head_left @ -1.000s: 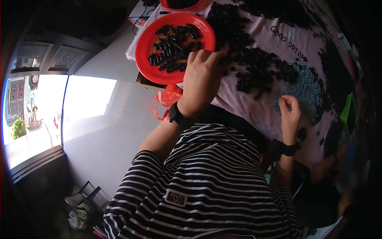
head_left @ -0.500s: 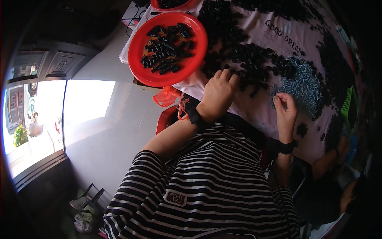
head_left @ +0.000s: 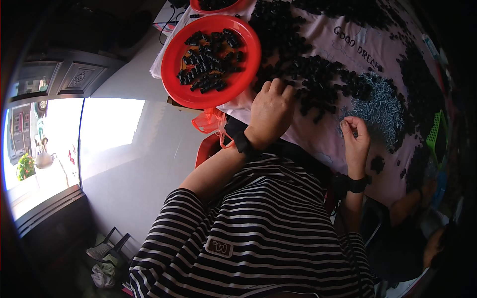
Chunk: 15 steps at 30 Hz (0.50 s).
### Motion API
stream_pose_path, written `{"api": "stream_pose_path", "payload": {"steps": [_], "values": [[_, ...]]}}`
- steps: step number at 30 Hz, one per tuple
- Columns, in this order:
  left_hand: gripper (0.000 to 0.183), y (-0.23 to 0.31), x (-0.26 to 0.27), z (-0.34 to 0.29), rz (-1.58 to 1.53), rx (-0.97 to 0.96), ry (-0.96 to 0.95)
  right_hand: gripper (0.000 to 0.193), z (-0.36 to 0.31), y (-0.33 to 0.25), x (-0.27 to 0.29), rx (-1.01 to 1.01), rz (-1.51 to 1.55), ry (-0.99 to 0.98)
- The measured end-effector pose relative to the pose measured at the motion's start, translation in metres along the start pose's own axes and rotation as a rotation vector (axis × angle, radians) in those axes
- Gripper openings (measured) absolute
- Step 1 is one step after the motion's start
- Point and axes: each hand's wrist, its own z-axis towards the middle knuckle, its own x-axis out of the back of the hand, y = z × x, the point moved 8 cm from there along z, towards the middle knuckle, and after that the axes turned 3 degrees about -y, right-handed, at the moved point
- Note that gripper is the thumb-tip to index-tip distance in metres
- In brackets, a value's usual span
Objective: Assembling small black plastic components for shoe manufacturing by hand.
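Reaching with one left hand [head_left: 272, 109], back up and fingers bent down at the near edge of one wide spread of loose black pieces [head_left: 318, 74], too many to count; cannot tell, with fingertips hidden, the state of that grip. Holding one right hand [head_left: 356, 136] apart from the left, thumb and forefinger pressed together; cannot tell of anything pinched between. Just beyond the right grip, one mound of blue-grey bits [head_left: 380, 111], likewise uncountable. Counting two red plates beyond and left of the left grip: one nearer plate [head_left: 171, 77] bearing many short black ridged pieces [head_left: 201, 64], one farther plate [head_left: 218, 12] cut off above. Showing also one red plastic bag [head_left: 206, 121] left of the left grip, one green openwork basket [head_left: 437, 136] and one co-worker's arm [head_left: 405, 208] right of the right grip, and, beneath both grips, one pink cloth [head_left: 318, 134].
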Motion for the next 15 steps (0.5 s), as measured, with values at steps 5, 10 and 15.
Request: {"api": "stream_pose_path", "payload": {"steps": [5, 10, 15], "values": [[0.021, 0.002, -0.01, 0.005, -0.015, 0.049, -0.04, 0.011, 0.0, 0.002, -0.001, 0.0, 0.003, -0.015], [0.02, -0.001, -0.013, 0.003, 0.014, 0.017, -0.034, 0.011, -0.001, -0.003, 0.001, 0.009, 0.008, -0.006], [0.02, -0.001, 0.003, -0.006, -0.13, 0.037, -0.042, 0.011, -0.003, -0.008, 0.003, -0.007, 0.034, -0.009]]}}
